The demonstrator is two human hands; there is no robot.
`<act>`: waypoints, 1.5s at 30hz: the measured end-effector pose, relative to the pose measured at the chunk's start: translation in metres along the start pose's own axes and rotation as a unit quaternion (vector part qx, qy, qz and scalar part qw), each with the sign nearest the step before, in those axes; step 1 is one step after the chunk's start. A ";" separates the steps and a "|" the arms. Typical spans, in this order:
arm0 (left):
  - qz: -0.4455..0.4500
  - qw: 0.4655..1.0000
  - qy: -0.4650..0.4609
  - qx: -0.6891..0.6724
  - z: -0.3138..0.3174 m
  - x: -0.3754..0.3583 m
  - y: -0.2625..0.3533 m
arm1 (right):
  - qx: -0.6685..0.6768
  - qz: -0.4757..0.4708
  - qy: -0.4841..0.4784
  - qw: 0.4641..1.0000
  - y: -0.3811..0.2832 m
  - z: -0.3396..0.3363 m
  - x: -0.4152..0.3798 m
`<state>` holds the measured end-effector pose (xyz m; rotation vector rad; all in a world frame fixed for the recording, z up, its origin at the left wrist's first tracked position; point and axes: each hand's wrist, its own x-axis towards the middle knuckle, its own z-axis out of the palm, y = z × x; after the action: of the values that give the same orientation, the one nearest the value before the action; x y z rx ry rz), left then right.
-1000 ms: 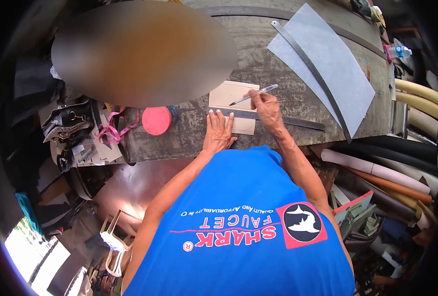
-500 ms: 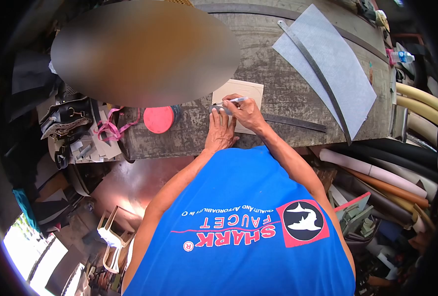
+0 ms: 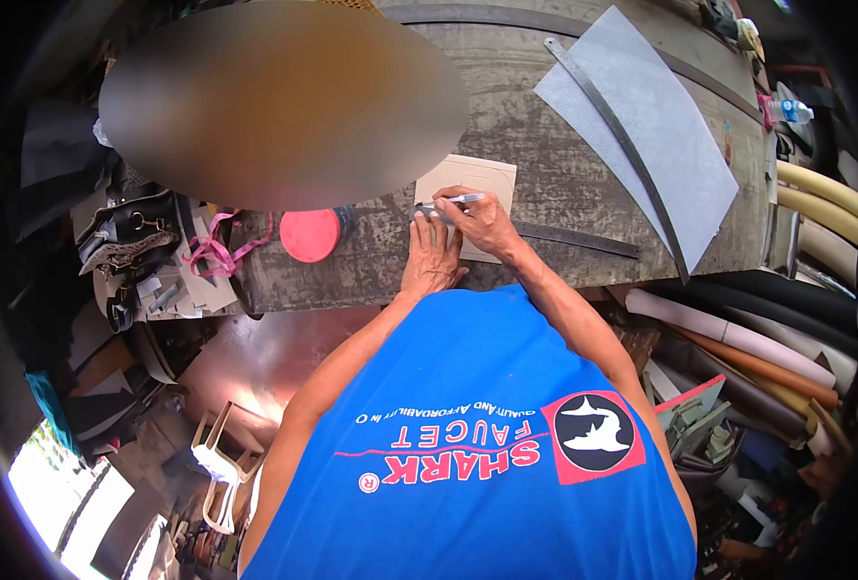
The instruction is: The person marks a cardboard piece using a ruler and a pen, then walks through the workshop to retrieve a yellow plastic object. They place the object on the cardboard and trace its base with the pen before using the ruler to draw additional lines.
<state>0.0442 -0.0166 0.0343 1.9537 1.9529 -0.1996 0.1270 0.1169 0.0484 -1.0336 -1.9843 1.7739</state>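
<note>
My right hand (image 3: 484,220) is closed around a pen (image 3: 468,198), its tip at the upper left part of a beige board (image 3: 466,174). My left hand (image 3: 434,253) lies on the board's left side, fingers stretched forward and pressing on a small grey piece (image 3: 425,207). That piece is partly hidden by my fingers. Faint curved lines show on the upper part of the board. A dark metal ruler (image 3: 579,240) reaches out to the right from beside the board.
A pink round lid (image 3: 309,235) and pink tape (image 3: 218,253) lie left of my hands. At the right, a long metal ruler (image 3: 622,140) crosses a pale mesh sheet (image 3: 685,164) on the worn table (image 3: 506,106). Black bags (image 3: 139,227) sit at the left edge.
</note>
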 end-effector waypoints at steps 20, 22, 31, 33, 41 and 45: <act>0.014 0.998 0.061 -0.016 -0.004 -0.004 -0.003 | -0.357 -0.011 0.169 0.919 0.002 -0.159 -0.093; 0.020 0.994 0.088 -0.055 -0.012 -0.001 -0.008 | -0.396 0.003 0.151 0.906 0.015 -0.159 -0.104; 0.087 0.982 0.141 -0.085 -0.059 0.130 -0.062 | -0.467 0.041 0.032 0.883 0.054 -0.157 -0.115; 0.082 0.989 0.117 -0.038 -0.056 0.138 -0.054 | -0.481 -0.001 0.026 0.876 0.050 -0.157 -0.123; -0.031 0.986 0.057 -0.152 -0.043 0.108 -0.091 | -0.323 0.096 0.126 0.933 0.073 -0.185 -0.227; -0.273 0.826 0.169 -0.463 -0.016 0.071 -0.109 | -0.074 0.195 0.222 0.953 0.065 -0.155 -0.235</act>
<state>-0.0635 0.0528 0.0069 0.8081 2.1520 0.8567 0.4118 0.0741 0.0755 -1.7957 -1.7285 1.3943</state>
